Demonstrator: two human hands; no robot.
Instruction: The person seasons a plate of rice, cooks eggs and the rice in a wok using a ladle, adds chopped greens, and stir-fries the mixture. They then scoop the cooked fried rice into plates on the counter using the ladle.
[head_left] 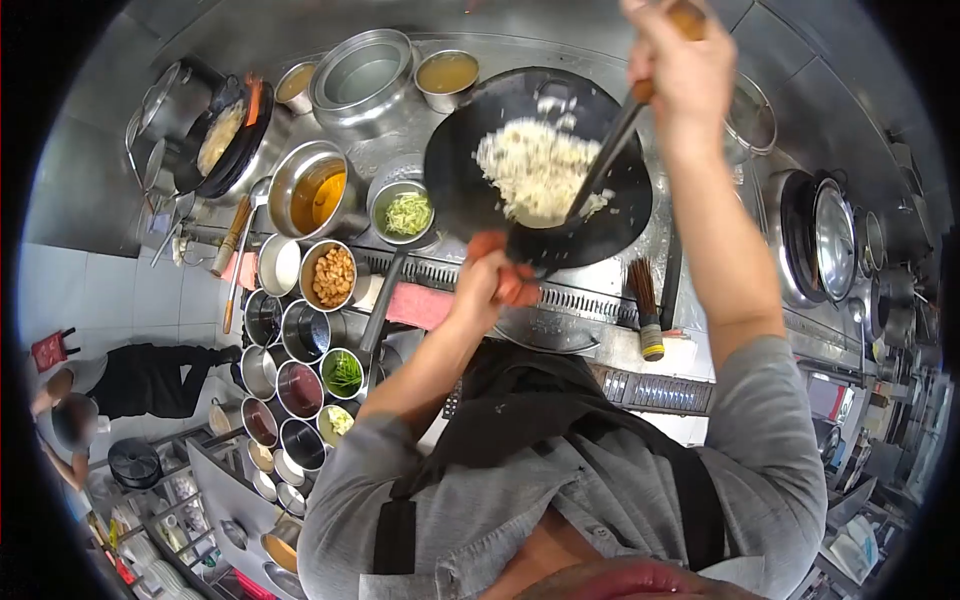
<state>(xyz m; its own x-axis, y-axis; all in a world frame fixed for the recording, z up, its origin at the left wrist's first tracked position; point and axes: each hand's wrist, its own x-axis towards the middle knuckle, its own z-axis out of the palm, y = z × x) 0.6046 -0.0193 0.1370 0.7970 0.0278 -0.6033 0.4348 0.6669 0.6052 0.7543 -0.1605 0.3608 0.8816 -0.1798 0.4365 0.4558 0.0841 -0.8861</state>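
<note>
While your left hand [482, 286] grips red cloth [517, 288] at the near edge of the wok [452, 165], your right hand [690, 80] clasps a utensil [612, 143] above its far right side. You're apparently stirring rice [535, 160] inside the wok; the next stroke wants that edge steady.

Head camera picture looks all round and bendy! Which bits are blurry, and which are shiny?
Head view: the scene bows outward, with black corners, perhaps from a very wide lens; the rice and right hand look smeared, likely motion blur; the round metal lid has bright glare; the chopped greens look clearer.
</note>
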